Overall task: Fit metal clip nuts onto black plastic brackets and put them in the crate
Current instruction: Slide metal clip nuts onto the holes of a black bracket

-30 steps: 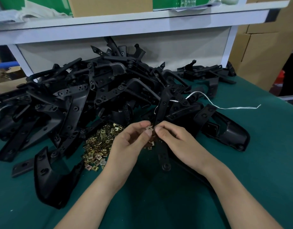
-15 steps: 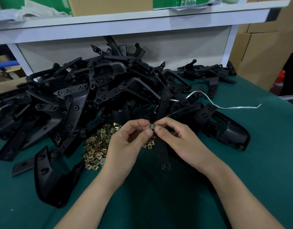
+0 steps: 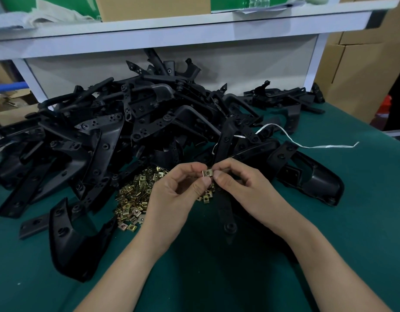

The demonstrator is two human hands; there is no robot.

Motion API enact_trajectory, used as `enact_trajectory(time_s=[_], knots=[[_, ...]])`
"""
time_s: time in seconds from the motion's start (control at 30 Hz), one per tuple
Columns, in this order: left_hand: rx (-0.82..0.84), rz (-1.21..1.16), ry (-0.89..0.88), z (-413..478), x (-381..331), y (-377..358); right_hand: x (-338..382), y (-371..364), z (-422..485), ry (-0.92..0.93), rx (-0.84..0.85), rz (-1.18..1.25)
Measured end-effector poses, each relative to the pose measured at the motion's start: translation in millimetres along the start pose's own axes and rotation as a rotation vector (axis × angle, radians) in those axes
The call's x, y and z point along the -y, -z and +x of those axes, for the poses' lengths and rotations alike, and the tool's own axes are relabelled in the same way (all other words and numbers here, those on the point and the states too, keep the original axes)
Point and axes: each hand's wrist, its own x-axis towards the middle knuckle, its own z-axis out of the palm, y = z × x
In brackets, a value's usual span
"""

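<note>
A small brass-coloured clip nut (image 3: pixel 207 172) is pinched between the fingertips of my left hand (image 3: pixel 174 194) and my right hand (image 3: pixel 241 188), held above the green table. Just behind and below it a long black plastic bracket (image 3: pixel 226 199) runs under my right hand, its lower end with a round hole towards me. A heap of loose clip nuts (image 3: pixel 136 197) lies to the left of my left hand. No crate is in view.
A big pile of black brackets (image 3: pixel 131 122) fills the table's back and left. One curved bracket (image 3: pixel 68 239) lies front left, another bulky one (image 3: pixel 311 176) at the right. A white strap (image 3: pixel 318 145) trails right. A white shelf (image 3: pixel 194 25) overhangs; cardboard boxes (image 3: pixel 361 64) stand right.
Both hands have lifted slightly and turned the clip nut, which now shows flat and clear between the fingertips. The brackets have not moved.
</note>
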Motion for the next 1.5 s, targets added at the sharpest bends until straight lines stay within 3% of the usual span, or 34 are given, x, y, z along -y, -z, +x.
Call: enact_trajectory(time_s=[0.67,1.23,1.5], knots=[[0.065,-0.038,0.06,-5.2,-0.2,-6.3,4.2,2.1,-5.5,-0.056,-0.069,0.107],[0.051,-0.172,0.134,-2.2,6.6,-8.1,-0.5,1.6,-4.2,-0.06,-0.033,0.03],[0.064,-0.059,0.064,-5.5,0.9,-9.0,-0.1,2.4,-4.1,-0.049,-0.034,0.031]])
